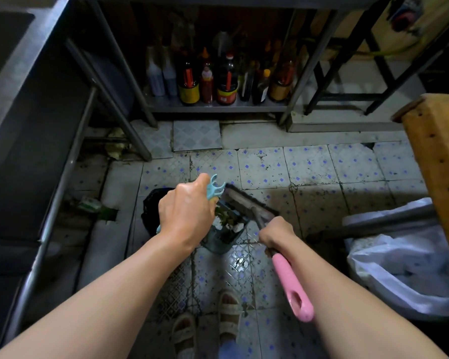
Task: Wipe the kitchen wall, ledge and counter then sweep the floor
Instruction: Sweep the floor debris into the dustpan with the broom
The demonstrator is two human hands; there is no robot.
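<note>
1. Head view: your right hand (pixel 276 233) has its fingers curled round the broom (pixel 265 224) shaft, just above the pink grip. The broom's long axis runs from the pink end near your right forearm, up and left, to the brush head lying on the tiles just beyond your fingers.
2. Your left hand (pixel 186 211) is wrapped round the light-blue handle of the dustpan (pixel 226 234); fingers are tucked under, so you only see knuckles. The toothed blue end sticks out past your thumb side, pointing up-right. The dark pan hangs just below and right of that hand, between your two fists, with scraps and white bits inside.
3. A black bin (pixel 151 211) sits right behind your left hand.
4. Labels: bottles (pixel 218 79) on the low steel shelf (pixel 218 107) have red and yellow labels, too blurry to read.
5. Room: grimy pale floor tiles (pixel 309 172) with small blue diamonds, some cracked, steel table legs (pixel 130 99), a wooden block (pixel 441 151) at right, a white plastic bag (pixel 399 268) below it, litter (pixel 94 206) by the left unit, your sandals (pixel 208 327) at bottom.
</note>
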